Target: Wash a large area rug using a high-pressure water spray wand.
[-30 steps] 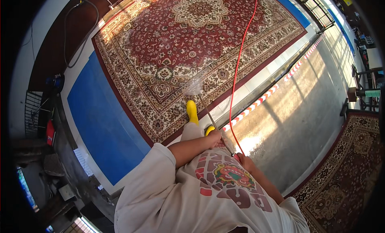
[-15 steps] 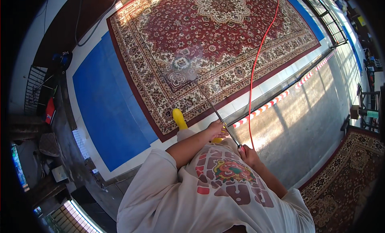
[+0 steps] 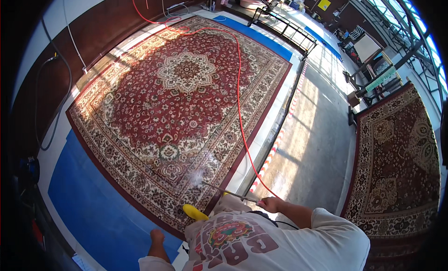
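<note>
While the right hand [image 3: 269,204] wraps tight round the rear end of the spray lance [image 3: 230,193] at lower centre, white mist [image 3: 197,177] blurs the pattern right by the tip! Over at lower left, the left hand [image 3: 157,234] shows against the blue mat [image 3: 93,191], nothing visible in it, fingers too hidden to call curled or loose. And the medallion rug [image 3: 186,71] fills mid-frame, spread flat, red hose [image 3: 240,98] crossing its right part: soft and floppy, I'd judge, heavy once soaked, best taken by its bordered edge. That lance looks stiff, fairly light, likely slick when wet; its rear end suits a firm hold. Containers? A pale pink basin [image 3: 252,3], top centre, contents too small to tell.
</note>
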The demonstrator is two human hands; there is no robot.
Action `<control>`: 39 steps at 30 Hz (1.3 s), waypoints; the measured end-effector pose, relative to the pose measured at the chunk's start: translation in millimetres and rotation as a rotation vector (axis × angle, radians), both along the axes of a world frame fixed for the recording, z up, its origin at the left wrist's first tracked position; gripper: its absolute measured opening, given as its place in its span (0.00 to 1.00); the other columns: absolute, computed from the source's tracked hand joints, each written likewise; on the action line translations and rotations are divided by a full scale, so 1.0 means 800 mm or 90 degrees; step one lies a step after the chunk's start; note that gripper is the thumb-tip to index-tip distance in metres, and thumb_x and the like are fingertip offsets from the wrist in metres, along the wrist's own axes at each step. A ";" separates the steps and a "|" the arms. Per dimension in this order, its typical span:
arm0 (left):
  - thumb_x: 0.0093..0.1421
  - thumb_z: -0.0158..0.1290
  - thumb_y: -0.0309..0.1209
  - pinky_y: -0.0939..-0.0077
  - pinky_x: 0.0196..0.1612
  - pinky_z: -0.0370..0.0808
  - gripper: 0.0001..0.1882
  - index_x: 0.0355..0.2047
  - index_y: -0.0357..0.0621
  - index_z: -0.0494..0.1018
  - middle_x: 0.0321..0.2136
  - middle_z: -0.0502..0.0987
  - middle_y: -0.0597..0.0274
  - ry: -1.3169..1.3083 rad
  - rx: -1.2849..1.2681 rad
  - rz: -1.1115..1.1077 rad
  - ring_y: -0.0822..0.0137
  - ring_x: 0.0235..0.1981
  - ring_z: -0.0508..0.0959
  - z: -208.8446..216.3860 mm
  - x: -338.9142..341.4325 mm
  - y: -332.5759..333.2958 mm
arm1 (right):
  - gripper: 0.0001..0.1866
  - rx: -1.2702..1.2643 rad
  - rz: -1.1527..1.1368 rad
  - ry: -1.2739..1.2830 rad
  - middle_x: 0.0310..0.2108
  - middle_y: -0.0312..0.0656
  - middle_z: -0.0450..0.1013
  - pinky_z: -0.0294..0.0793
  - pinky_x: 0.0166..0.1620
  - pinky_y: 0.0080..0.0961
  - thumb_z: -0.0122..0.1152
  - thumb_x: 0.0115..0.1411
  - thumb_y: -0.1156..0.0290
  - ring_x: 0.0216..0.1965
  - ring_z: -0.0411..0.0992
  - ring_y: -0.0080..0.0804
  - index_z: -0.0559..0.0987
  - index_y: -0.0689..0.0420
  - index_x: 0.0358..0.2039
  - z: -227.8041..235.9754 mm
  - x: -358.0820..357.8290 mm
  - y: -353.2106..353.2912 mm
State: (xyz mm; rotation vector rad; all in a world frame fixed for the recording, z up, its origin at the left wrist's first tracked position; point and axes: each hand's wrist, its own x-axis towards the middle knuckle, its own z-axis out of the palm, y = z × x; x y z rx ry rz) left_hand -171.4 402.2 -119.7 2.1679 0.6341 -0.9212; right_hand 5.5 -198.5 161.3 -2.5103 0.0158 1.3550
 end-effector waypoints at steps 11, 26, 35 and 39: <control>0.63 0.42 0.38 0.49 0.36 0.72 0.18 0.51 0.46 0.63 0.38 0.72 0.50 0.243 -0.298 0.625 0.55 0.38 0.75 0.025 0.136 -0.039 | 0.32 0.120 -0.052 -0.063 0.34 0.56 0.73 0.68 0.44 0.39 0.39 0.59 0.41 0.41 0.70 0.53 0.75 0.60 0.38 -0.039 0.191 0.136; 0.61 0.45 0.32 0.77 0.24 0.72 0.18 0.51 0.40 0.64 0.27 0.75 0.61 -0.066 -0.249 0.580 0.69 0.24 0.75 0.203 0.461 -0.014 | 0.26 0.351 -0.103 -0.149 0.20 0.52 0.69 0.67 0.31 0.37 0.48 0.58 0.48 0.25 0.69 0.49 0.72 0.62 0.24 -0.075 0.442 0.185; 0.61 0.45 0.30 0.77 0.23 0.72 0.16 0.49 0.41 0.65 0.26 0.75 0.60 0.026 -0.250 0.504 0.69 0.22 0.74 0.181 0.531 -0.005 | 0.23 0.102 -0.164 -0.078 0.21 0.53 0.72 0.69 0.31 0.38 0.48 0.59 0.51 0.27 0.72 0.52 0.76 0.61 0.28 -0.023 0.310 0.065; 0.61 0.45 0.34 0.76 0.29 0.72 0.19 0.51 0.42 0.64 0.28 0.75 0.59 0.057 -0.247 0.442 0.69 0.26 0.75 0.125 0.527 0.016 | 0.21 0.081 -0.149 -0.130 0.19 0.53 0.70 0.68 0.28 0.37 0.51 0.58 0.54 0.24 0.70 0.52 0.73 0.61 0.25 0.014 0.299 0.070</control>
